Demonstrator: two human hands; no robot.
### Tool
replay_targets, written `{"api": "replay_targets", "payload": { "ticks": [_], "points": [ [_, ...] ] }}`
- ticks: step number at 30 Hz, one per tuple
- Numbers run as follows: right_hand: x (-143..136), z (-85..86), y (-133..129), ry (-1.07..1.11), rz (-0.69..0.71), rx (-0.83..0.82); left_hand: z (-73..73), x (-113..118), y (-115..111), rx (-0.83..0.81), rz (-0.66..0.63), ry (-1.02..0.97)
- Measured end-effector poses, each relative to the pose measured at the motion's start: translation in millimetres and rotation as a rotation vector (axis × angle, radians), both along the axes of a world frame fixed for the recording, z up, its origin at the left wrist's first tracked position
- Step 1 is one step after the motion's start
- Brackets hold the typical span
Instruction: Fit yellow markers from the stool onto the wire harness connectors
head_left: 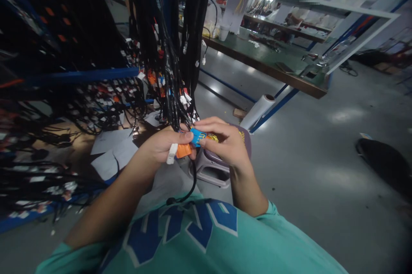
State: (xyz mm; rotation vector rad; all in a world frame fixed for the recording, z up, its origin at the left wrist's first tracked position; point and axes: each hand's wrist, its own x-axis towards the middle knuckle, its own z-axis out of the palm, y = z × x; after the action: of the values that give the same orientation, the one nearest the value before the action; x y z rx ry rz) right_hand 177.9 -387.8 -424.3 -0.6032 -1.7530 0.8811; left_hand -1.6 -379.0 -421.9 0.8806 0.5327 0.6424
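An orange connector (183, 150) and white tag (171, 153) are held beneath the left hand (167, 141). The blue connector (198, 137), block-shaped with yellow marks, is pinched between both grips, right hand (223, 140) included, below hanging black cables (174, 63).

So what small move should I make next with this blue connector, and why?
I'd probably steady the blue connector with your left hand and gently feel its edges with your right hand: both hands' fingers are on it, but I can't tell whether it's fully closed.
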Motion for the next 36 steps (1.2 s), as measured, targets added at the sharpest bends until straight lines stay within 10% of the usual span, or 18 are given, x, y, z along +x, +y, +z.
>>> {"api": "replay_targets", "payload": {
  "ticks": [36],
  "points": [
    [-9,-16.6,9,0.127,0.047,-0.133,-4.1,3,2,0.035,0.015,-0.022]
  ]
}}
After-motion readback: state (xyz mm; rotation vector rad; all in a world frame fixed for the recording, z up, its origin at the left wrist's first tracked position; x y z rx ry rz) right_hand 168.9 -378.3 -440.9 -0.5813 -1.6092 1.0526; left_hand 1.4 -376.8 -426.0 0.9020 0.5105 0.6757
